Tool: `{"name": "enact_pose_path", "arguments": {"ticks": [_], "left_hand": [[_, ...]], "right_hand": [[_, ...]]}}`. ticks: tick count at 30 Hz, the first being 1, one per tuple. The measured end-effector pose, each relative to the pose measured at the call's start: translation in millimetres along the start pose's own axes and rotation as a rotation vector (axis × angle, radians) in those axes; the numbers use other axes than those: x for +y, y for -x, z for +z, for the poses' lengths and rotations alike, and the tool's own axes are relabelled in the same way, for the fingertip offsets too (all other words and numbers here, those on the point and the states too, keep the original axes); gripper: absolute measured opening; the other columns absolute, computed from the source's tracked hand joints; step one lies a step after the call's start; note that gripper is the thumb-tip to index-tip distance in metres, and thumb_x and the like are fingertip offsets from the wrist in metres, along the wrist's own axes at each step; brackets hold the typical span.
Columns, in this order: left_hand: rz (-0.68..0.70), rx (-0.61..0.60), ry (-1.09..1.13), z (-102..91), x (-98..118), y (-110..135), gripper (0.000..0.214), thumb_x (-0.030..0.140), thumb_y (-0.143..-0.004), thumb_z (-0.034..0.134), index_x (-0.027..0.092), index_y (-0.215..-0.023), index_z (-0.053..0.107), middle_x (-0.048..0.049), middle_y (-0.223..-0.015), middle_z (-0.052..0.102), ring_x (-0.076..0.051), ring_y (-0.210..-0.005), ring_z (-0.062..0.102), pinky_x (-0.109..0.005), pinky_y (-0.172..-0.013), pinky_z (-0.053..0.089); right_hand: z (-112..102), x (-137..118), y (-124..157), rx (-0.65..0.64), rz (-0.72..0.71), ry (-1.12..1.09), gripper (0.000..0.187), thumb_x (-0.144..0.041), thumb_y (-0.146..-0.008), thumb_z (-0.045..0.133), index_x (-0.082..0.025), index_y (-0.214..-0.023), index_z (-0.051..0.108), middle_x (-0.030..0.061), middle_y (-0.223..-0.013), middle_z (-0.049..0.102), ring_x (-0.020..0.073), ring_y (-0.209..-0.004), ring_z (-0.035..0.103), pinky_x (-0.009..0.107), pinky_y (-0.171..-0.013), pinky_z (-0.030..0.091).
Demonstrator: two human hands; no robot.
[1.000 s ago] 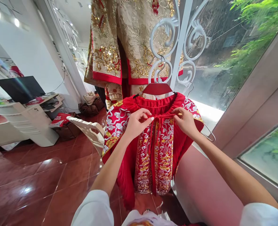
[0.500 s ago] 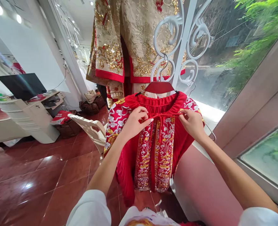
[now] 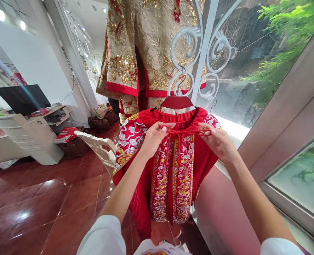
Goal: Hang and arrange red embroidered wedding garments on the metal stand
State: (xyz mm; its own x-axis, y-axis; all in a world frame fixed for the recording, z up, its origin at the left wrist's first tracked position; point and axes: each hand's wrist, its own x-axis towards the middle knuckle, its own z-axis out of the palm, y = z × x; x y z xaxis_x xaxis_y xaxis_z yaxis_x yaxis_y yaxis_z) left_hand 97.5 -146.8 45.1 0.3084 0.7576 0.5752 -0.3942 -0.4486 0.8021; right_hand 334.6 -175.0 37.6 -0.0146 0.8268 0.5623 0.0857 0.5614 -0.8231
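Note:
A red garment [image 3: 135, 170] with silver and gold embroidery hangs from a dark red hanger [image 3: 177, 102], hooked on white scrolled ironwork. At its gathered neckline a thin red drawstring [image 3: 178, 132] is looped in a bow, its loose ends hanging down the front. My left hand [image 3: 155, 136] pinches one side of the bow between thumb and fingers. On the other side my right hand [image 3: 217, 140] grips the string and holds it stretched sideways. Below the knot, two embroidered panels [image 3: 183, 184] hang side by side.
Behind hangs a cream garment [image 3: 157, 49] with gold sequins and red trim. A white chair [image 3: 100, 145] stands at the left, beyond it a desk with a black monitor [image 3: 22, 98]. A window frame [image 3: 281, 117] rises on the right above a white ledge.
Both hands still hold the drawstring. My right hand has turned and drawn its side of the string outward, and the bow's loops and ends show more clearly. The view has shifted slightly.

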Motion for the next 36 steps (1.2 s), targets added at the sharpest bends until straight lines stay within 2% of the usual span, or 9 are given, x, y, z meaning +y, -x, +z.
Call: {"name": "enact_pose_path", "arguments": {"ticks": [5,9,13,17,20,24,28,32,36], "left_hand": [[0.063,0.066,0.037,22.6,2.9,-14.8,0.031,0.047,-0.080,0.056,0.021,-0.078,0.040,0.0046,-0.063,0.047,-0.008,-0.056,0.048,-0.027,-0.066,0.047],[0.009,0.001,-0.038,13.0,19.8,-27.3,0.034,0.047,-0.079,0.057,0.021,-0.072,0.035,0.0096,-0.052,0.025,-0.005,-0.042,0.027,-0.023,-0.050,0.039],[-0.005,-0.095,-0.154,-5.5,26.1,-28.7,0.033,0.045,-0.078,0.058,0.021,-0.072,0.036,0.0106,-0.048,0.029,-0.005,-0.039,0.030,-0.024,-0.050,0.042],[0.187,-0.083,-0.593,-30.6,35.8,-19.9,0.019,0.037,-0.083,0.054,0.019,-0.081,0.048,-0.0021,-0.073,0.062,-0.014,-0.071,0.060,-0.035,-0.078,0.050],[0.430,0.026,-1.099,-52.5,50.2,-18.2,0.019,0.031,-0.082,0.055,0.019,-0.096,0.059,-0.0089,-0.112,0.061,-0.022,-0.109,0.054,-0.042,-0.100,0.039],[0.422,-0.022,-1.444,-71.8,60.1,-27.8,0.039,0.031,-0.084,0.052,0.022,-0.123,0.053,-0.0078,-0.132,0.052,-0.025,-0.122,0.046,-0.045,-0.105,0.034],[0.379,-0.115,-1.385,-75.7,57.0,-37.6,0.038,0.032,-0.089,0.045,0.020,-0.123,0.056,-0.0068,-0.123,0.060,-0.022,-0.111,0.057,-0.038,-0.099,0.041],[0.343,0.122,-1.217,-75.7,53.4,-47.7,0.028,0.035,-0.086,0.048,0.020,-0.098,0.070,-0.0037,-0.100,0.071,-0.020,-0.091,0.065,-0.031,-0.086,0.048],[0.331,0.354,-1.039,-84.4,51.0,-68.1,0.021,0.034,-0.081,0.057,0.016,-0.080,0.070,-0.0012,-0.075,0.070,-0.015,-0.069,0.061,-0.025,-0.067,0.048]], "right_hand": [[31.8,-17.9,-16.3,0.050,0.033,-0.045,0.037,-0.055,-0.086,0.028,-0.026,-0.084,0.050,0.0019,-0.069,0.050,0.0150,-0.062,0.049,0.032,-0.060,0.044],[37.4,-31.5,-35.9,0.049,0.021,-0.154,0.029,-0.047,-0.082,0.040,-0.024,-0.066,0.036,-0.0066,-0.050,0.019,0.0097,-0.042,0.019,0.026,-0.045,0.032],[35.8,-25.8,-38.2,0.031,0.044,-0.226,0.029,-0.044,-0.078,0.049,-0.023,-0.062,0.038,-0.0078,-0.046,0.023,0.0078,-0.038,0.021,0.025,-0.042,0.032],[6.5,-15.5,-35.0,0.131,-0.145,0.136,0.026,-0.042,-0.080,0.053,-0.019,-0.069,0.058,0.0010,-0.061,0.057,0.0132,-0.056,0.053,0.031,-0.062,0.047],[-31.8,-7.3,-45.9,0.284,-0.303,0.464,0.024,-0.038,-0.078,0.057,-0.018,-0.084,0.067,0.0071,-0.089,0.068,0.0200,-0.085,0.062,0.036,-0.082,0.047],[-52.4,10.3,-67.3,0.050,-0.309,0.680,0.048,-0.039,-0.074,0.062,-0.019,-0.118,0.059,0.0097,-0.113,0.063,0.0229,-0.100,0.059,0.039,-0.086,0.045],[-40.2,19.9,-76.8,0.028,-0.332,0.768,0.048,-0.038,-0.076,0.060,-0.018,-0.119,0.059,0.0090,-0.106,0.066,0.0236,-0.092,0.060,0.037,-0.081,0.046],[-40.7,7.2,-78.7,0.028,-0.209,0.657,0.033,-0.040,-0.075,0.056,-0.020,-0.097,0.070,0.0019,-0.086,0.070,0.0209,-0.076,0.062,0.032,-0.070,0.048],[-53.3,-11.1,-84.3,-0.121,0.063,0.395,0.037,-0.053,-0.069,0.061,-0.018,-0.075,0.070,0.0007,-0.062,0.065,0.0153,-0.054,0.056,0.026,-0.050,0.044]]}}
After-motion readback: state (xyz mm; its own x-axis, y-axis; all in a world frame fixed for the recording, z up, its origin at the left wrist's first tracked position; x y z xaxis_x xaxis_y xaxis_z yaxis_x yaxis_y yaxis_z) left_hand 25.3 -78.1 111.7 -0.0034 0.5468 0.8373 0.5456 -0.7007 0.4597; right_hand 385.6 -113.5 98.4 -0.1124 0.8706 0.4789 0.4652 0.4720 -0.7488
